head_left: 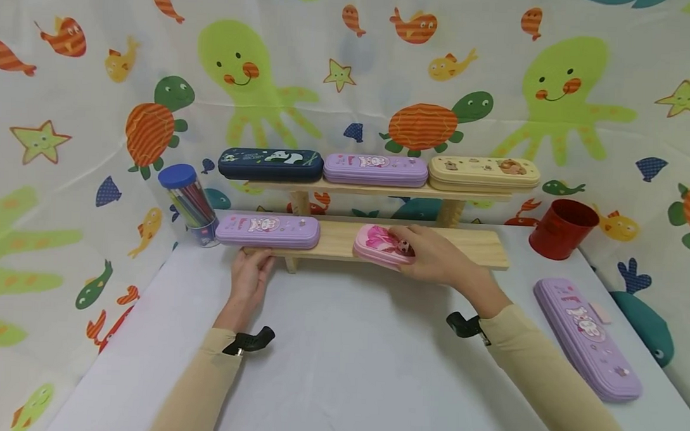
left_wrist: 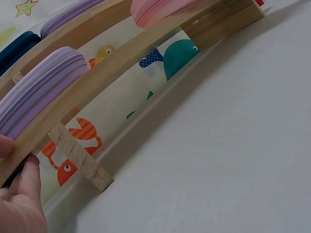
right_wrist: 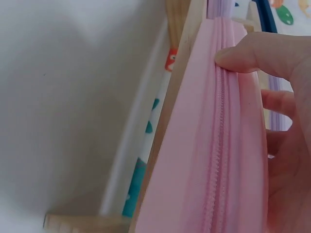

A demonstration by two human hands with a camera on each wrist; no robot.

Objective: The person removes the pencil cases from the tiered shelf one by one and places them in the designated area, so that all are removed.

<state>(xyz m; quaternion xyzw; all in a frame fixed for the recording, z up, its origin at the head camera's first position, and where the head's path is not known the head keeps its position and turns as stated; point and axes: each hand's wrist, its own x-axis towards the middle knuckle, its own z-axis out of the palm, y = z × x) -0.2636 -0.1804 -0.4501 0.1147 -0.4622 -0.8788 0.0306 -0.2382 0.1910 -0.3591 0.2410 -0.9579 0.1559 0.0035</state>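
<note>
My right hand (head_left: 437, 255) grips a pink zippered pencil case (head_left: 376, 243) at the lower board of a two-tier wooden shelf (head_left: 339, 231). In the right wrist view the thumb (right_wrist: 238, 54) presses the zip side of the case while other fingers reach round behind it. At the shelf's left end my left hand (head_left: 250, 281) holds the lower board's front edge, with fingers (left_wrist: 30, 182) under the wood and the thumb at its top edge. Just above that hand, a purple pencil case (head_left: 268, 230) lies on the lower board.
On the upper tier sit a navy panda case (head_left: 270, 165), a purple case (head_left: 375, 170) and a cream case (head_left: 483, 174). A pen tub with a blue lid (head_left: 188, 200) stands left of the shelf. At right are a red cup (head_left: 564, 229) and another purple case (head_left: 588, 338).
</note>
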